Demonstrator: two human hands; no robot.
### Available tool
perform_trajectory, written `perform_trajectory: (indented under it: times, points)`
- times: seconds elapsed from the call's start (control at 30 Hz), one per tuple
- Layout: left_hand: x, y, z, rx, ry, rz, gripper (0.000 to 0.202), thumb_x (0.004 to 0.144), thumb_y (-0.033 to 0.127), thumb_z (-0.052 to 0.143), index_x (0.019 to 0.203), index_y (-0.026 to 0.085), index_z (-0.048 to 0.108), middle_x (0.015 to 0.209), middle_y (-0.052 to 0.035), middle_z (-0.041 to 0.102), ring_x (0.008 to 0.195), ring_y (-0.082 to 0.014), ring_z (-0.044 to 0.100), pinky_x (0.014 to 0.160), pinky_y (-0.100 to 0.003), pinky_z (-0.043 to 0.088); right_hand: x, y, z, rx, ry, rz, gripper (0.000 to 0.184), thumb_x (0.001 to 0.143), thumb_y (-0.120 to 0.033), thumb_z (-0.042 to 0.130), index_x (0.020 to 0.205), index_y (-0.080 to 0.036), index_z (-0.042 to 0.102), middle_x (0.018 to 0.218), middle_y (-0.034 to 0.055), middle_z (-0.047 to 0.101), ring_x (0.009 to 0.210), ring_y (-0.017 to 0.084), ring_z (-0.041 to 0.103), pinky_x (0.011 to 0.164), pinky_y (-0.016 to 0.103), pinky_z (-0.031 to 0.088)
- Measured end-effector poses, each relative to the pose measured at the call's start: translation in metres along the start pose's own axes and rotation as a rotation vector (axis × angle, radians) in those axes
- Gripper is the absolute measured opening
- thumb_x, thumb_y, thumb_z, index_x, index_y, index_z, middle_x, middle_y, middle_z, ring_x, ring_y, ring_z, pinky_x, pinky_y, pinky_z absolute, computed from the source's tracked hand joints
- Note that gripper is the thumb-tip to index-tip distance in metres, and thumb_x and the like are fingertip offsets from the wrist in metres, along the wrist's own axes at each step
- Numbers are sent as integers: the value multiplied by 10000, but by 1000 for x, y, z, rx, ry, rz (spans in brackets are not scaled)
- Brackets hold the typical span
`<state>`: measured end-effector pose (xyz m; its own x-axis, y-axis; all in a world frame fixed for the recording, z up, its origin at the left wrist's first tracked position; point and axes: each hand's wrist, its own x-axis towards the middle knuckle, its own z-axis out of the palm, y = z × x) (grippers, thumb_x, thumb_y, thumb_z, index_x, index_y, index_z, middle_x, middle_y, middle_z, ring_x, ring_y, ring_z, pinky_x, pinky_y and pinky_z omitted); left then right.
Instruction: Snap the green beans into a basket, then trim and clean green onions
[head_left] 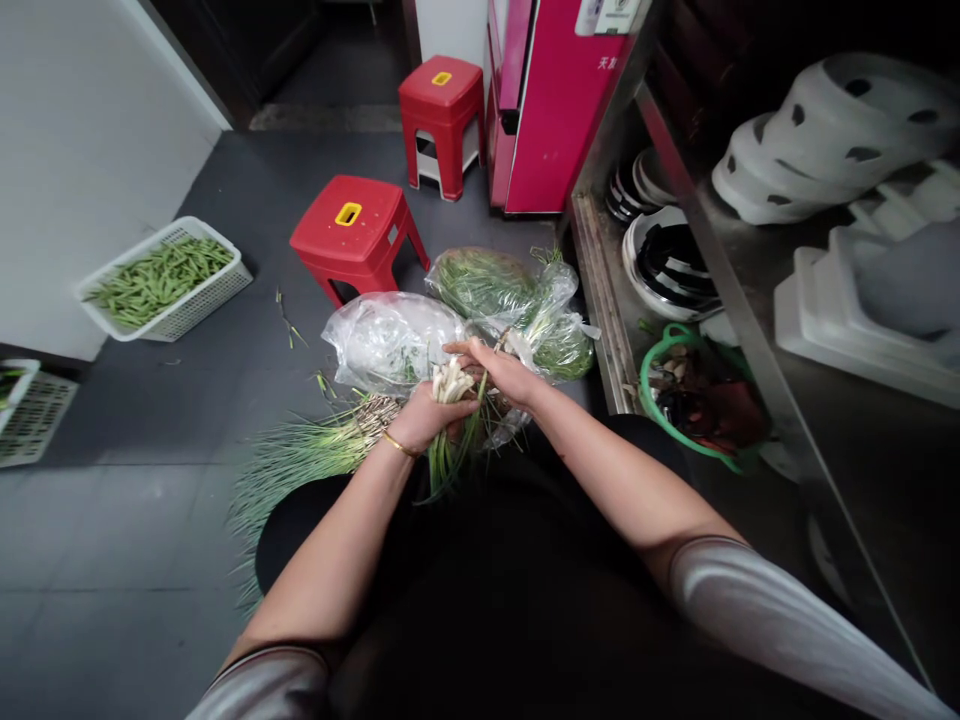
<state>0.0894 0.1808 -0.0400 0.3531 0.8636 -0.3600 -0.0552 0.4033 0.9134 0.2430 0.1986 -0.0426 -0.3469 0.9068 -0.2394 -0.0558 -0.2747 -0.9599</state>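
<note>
A bunch of scallions (451,380) is gripped in my left hand (426,415), white bulb ends up and green leaves hanging below the fist. My right hand (504,372) is right beside those bulbs, with a thin single stalk lying between its thumb and fingers; its lower fingers are partly hidden. To the left of my left hand, a big pile of scallions (319,445) lies on the floor, roots toward me and green tops spreading left. Just beyond both hands sits a clear plastic bag (394,335), and another bag of greens (487,285) lies behind it.
Two red stools (349,225) stand ahead. A white basket of green beans (161,280) is at left, with a second white basket (34,415) nearer. On the right are a metal shelf (720,270) with white containers, a green-rimmed basket (656,385), and a pink cabinet (559,120) behind.
</note>
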Motion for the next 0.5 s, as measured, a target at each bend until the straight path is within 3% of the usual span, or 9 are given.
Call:
perform_trajectory:
  times: [0.1,0.2,0.3,0.4,0.5]
  points:
    - [2,0,0,-37,-47,-51,327,522,205,808,793,159,631,530,44,536,356,-65,403,333,-200,311,1,0,-2,-105,32,-42,556,830,-636,439,1036,-159,635,947,68,665,875,167,605,748,267,472]
    - [5,4,-6,-37,13,-33,256,546,220,801,667,146,587,445,60,466,329,-56,373,326,-199,289,-3,-2,-5,-280,77,-62,397,723,-528,638,796,-137,635,688,21,630,647,136,581,586,242,443]
    - [8,6,-9,-1,4,-17,269,541,213,804,596,139,552,436,52,465,337,-55,388,329,-196,292,-9,-7,-8,-312,69,-22,336,719,-461,652,631,-146,573,497,-19,547,470,108,533,478,224,408]
    - [8,7,-8,-11,-42,-45,290,539,212,806,601,139,532,456,53,476,339,-52,393,331,-197,299,-13,-15,-17,-238,85,-23,355,767,-471,593,629,-145,568,516,-4,574,440,99,552,432,201,416]
    - [7,8,-7,-65,-75,-92,318,533,209,810,627,143,514,480,55,490,336,-47,391,335,-198,300,-14,-21,-30,-193,210,-85,336,787,-470,574,690,-148,582,543,-14,577,423,84,543,401,184,410]
